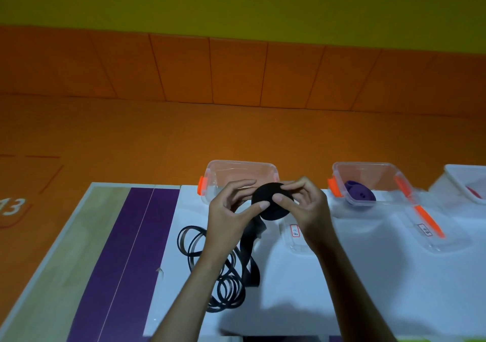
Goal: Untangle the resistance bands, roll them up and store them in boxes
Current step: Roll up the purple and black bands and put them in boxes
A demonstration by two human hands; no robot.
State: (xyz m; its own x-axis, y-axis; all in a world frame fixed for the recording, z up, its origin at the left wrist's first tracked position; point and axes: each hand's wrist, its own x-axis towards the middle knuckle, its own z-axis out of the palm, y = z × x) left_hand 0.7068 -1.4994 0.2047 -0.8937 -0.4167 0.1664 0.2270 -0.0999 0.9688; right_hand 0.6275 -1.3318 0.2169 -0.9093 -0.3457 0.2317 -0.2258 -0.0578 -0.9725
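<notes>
Pinching the black roll [274, 212] — left hand [231, 210], right hand [307, 207] hide its rim.

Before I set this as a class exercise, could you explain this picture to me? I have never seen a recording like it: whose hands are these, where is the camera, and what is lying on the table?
There is no machine here: a person works with bare hands, and the single picture comes from a camera worn on their head, looking forward and down. The left hand and right hand pinch a black rolled band between them. Its loose tail trails down to the tangled black bands on the white table. Behind the hands stands a clear box with orange clips. A second box to the right holds a purple band.
</notes>
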